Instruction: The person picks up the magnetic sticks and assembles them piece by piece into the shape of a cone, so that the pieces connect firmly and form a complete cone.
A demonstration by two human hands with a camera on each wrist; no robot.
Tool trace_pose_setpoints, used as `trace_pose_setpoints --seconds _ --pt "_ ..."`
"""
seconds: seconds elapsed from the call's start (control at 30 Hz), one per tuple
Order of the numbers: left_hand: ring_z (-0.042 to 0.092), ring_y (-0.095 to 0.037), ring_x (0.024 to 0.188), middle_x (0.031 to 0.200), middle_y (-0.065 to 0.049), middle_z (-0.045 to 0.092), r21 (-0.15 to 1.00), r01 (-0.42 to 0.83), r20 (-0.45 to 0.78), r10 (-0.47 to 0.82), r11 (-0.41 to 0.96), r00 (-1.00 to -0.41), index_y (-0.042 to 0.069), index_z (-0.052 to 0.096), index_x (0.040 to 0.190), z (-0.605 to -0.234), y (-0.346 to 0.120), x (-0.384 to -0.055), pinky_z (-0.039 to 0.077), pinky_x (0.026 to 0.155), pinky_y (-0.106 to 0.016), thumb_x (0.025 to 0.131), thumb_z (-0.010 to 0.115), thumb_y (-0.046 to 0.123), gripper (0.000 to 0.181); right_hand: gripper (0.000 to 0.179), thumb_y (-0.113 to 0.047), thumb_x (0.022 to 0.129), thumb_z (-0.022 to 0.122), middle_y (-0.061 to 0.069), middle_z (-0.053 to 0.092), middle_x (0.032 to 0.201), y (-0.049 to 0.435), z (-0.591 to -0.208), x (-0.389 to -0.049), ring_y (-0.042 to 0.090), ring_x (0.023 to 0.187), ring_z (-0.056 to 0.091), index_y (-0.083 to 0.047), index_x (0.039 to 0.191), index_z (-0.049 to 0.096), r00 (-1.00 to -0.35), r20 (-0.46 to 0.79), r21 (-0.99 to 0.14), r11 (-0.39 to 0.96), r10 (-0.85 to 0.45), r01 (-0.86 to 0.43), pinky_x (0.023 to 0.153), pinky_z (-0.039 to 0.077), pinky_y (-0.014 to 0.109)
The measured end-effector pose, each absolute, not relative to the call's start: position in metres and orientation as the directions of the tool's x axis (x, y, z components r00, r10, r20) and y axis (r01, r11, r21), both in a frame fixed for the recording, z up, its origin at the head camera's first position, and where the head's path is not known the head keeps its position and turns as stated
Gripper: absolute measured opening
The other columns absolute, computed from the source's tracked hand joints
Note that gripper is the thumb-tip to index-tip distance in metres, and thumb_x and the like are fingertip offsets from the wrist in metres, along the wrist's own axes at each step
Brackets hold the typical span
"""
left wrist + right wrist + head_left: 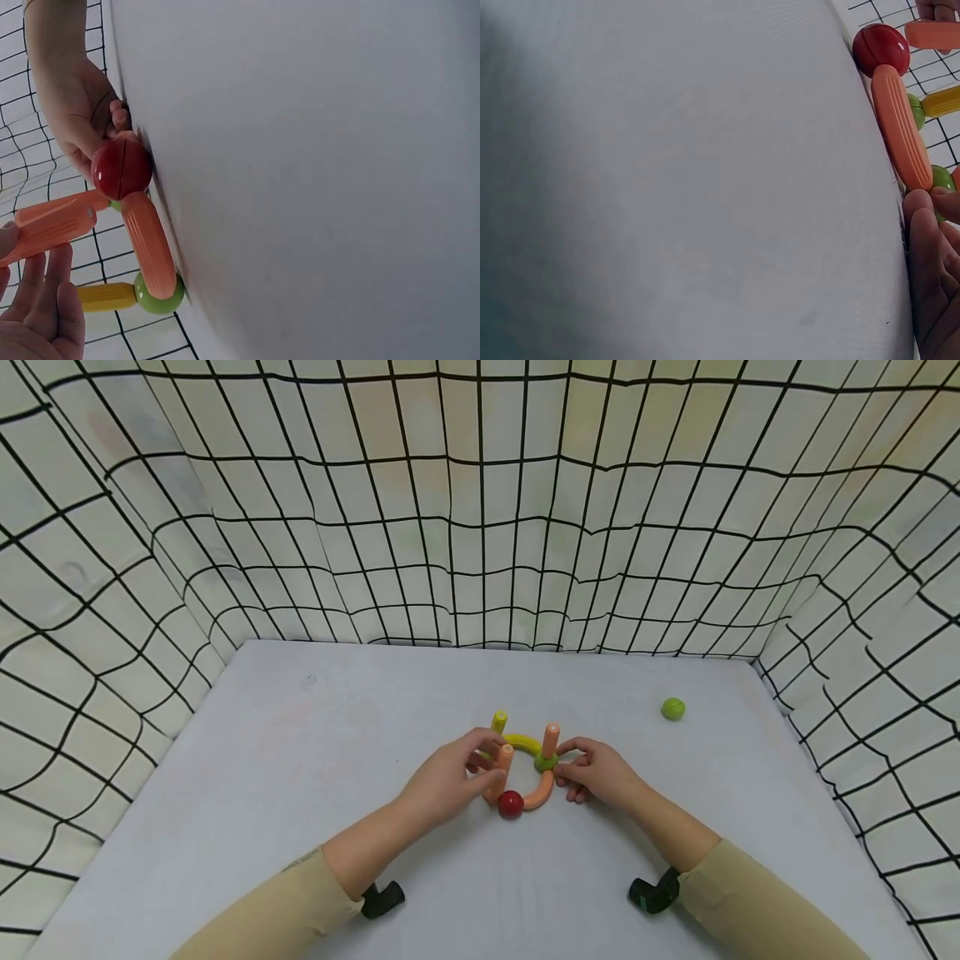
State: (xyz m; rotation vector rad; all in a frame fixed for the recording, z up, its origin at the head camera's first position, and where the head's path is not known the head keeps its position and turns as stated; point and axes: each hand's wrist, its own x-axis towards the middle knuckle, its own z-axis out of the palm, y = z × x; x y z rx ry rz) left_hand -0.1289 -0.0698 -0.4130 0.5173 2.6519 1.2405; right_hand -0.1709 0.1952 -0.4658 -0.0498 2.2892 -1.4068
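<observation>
A ring of toy pieces lies on the white table: an orange curved rod [540, 792], a yellow curved rod [522, 742], a red ball [511, 804] and a green ball [546, 762]. My left hand [450, 777] pinches an orange straight rod [56, 229] between thumb and fingers, close by the red ball. On the ring's other side, my right hand [600, 772] pinches the green ball where the orange curve meets it. From that ball an orange upright rod [551, 741] rises. A yellow upright rod [498, 721] stands at the back, its base partly hidden by the left hand.
A loose green ball [673, 708] lies at the table's back right. Black netting [480, 527] over white walls borders the table at the back and both sides. Black devices [382, 900] sit under both wrists, beside beige sleeves [765, 902].
</observation>
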Motion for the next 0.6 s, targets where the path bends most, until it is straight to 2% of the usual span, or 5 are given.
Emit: trace_pose_setpoints --seconds 0.27,0.6 --pt "0.065 -0.012 0.103 0.114 0.007 0.063 0.797 0.214 -0.018 0.377 0.564 -0.926 0.028 0.053 0.126 -0.417 -0.059 -0.13 0.054 0.078 -0.031 0.094 0.07 0.022 0.037 0.036 -0.018 0.094 0.069 0.006 0.069 0.078 0.195 -0.467 -0.171 0.017 0.057 0.063 -0.005 0.125 0.056 -0.896 -0.356 -0.855 0.478 -0.265 0.199 0.059 0.054 0.03" --pt "0.065 -0.011 0.099 0.112 0.007 0.062 0.799 0.21 -0.008 0.359 0.563 -0.933 0.026 0.051 0.127 -0.418 -0.055 -0.13 0.053 0.069 -0.026 0.094 0.07 0.023 0.039 0.037 -0.02 0.095 0.069 0.005 0.069 0.078 0.196 -0.465 -0.17 0.018 0.057 0.063 -0.005 0.125 0.056 -0.898 -0.347 -0.854 0.486 -0.272 0.183 0.058 0.055 0.031"
